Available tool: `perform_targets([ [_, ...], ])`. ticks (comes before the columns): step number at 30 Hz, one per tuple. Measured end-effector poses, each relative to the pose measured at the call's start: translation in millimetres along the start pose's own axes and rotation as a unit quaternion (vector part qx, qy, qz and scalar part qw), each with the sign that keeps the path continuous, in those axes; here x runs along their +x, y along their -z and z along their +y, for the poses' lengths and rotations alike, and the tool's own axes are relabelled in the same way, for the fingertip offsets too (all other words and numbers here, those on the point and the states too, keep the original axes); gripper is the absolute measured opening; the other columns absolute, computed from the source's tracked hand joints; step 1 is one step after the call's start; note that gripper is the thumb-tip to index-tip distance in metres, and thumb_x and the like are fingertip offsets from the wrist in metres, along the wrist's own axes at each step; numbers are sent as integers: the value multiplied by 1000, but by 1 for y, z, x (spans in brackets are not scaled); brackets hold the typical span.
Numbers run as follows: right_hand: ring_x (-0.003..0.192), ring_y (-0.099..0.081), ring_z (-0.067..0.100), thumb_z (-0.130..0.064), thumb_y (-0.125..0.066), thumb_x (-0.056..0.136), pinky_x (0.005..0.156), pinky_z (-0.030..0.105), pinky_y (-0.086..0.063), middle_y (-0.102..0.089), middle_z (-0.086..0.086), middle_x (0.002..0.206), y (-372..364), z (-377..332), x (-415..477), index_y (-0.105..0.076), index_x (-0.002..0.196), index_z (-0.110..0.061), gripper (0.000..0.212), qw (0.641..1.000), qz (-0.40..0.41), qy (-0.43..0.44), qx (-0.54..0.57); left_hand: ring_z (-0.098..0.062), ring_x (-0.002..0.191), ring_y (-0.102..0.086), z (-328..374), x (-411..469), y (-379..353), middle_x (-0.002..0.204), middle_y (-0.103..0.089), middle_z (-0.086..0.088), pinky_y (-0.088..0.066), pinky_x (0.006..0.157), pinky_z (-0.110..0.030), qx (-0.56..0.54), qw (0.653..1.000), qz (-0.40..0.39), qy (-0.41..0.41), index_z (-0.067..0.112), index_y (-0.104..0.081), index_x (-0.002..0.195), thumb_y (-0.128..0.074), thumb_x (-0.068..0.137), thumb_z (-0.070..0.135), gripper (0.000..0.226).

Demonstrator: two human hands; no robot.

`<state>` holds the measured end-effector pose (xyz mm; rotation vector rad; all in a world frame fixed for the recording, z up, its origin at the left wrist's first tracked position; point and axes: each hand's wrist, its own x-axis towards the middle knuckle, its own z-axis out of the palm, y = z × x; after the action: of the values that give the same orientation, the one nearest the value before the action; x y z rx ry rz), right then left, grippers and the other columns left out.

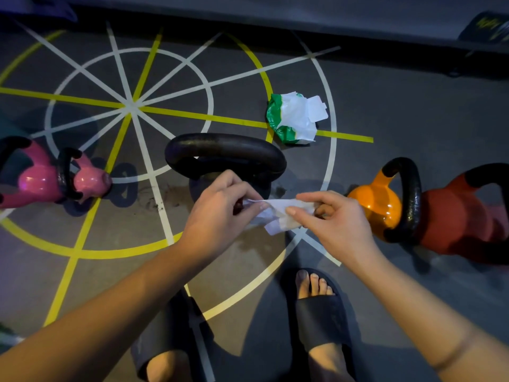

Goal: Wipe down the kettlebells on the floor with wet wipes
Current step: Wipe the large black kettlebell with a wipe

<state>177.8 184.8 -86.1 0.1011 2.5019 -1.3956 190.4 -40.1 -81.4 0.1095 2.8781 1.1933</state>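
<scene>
Noted black kettlebell upright on floor at centre; pink kettlebells to left, orange kettlebell and red kettlebell to right. Found crumpled white wipe pinched between left hand and right hand; open green-white wipe pack beyond.

White wipe between both hands, above black kettlebell
</scene>
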Motion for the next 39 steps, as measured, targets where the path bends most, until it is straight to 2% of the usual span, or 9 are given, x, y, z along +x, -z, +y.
perform_targets([
  [6,107,-57,2,-45,-81,75,88,23,-49,-58,-13,110,5,-2,9,-74,82,-34,15,998,-25,56,-5,-9,109,-62,4,0,4,113,-65,-1,-50,87,-18,-199,980,-5,7,3,-68,87,-74,91,8,10],
  [10,103,-68,14,-34,-73,87,94,42,-54,-72,-2,106,14,-6,10,-72,95,-20,16,983,-92,-19,158,-20,82,-65,11,3,3,91,-67,-11,-54,69,-30,-415,891,-67,172,-5,-59,104,-61,100,15,20],
  [15,96,-73,26,-29,-67,94,93,52,-58,-76,9,107,6,-11,10,-68,113,-11,26,942,-98,-160,277,-22,97,-73,6,5,-8,100,-75,-3,-61,89,-45,-386,856,-71,337,14,-67,111,-65,99,34,23],
  [19,95,-76,22,-20,-82,82,88,47,-61,-79,3,101,2,-11,9,-72,110,-13,31,957,-66,-174,222,-21,95,-76,9,5,-5,102,-78,-7,-62,88,-40,-390,849,-87,347,9,-69,114,-66,99,27,24],
  [22,84,-72,17,-19,-83,83,80,45,-61,-75,-1,88,1,-12,10,-73,91,-20,13,995,62,-68,42,-25,87,-76,19,4,-7,98,-78,-16,-63,79,-34,-386,855,-88,335,-1,-70,109,-66,99,15,20],
  [25,79,-60,5,-19,-82,82,70,23,-51,-64,-10,88,-11,-24,2,-67,83,-27,17,979,124,117,-112,-24,75,-73,30,5,-13,94,-77,-21,-62,71,-32,-395,852,-57,339,-6,-67,107,-64,100,11,18],
  [30,82,-57,4,-20,-75,86,72,14,-44,-60,-10,99,-38,-31,-9,-79,110,-19,24,973,75,153,-155,-32,85,-76,37,5,-17,98,-76,-25,-64,69,-32,-453,815,-25,362,-7,-63,114,-55,105,18,28],
  [34,106,-55,-3,-38,-55,91,90,5,-38,-57,-16,127,-43,-33,-17,-62,139,-22,51,972,-85,155,-153,-33,96,-75,21,-4,-15,101,-76,-21,-61,86,-40,-497,787,-23,364,-3,-69,112,-58,102,42,47],
  [39,96,-66,-7,-20,-59,93,86,12,-52,-72,-24,106,-38,-26,-17,-72,116,-36,30,996,-78,44,-6,-38,94,-72,3,-8,-14,96,-74,-23,-61,83,-44,-416,837,67,349,7,-69,101,-67,98,14,8],
])
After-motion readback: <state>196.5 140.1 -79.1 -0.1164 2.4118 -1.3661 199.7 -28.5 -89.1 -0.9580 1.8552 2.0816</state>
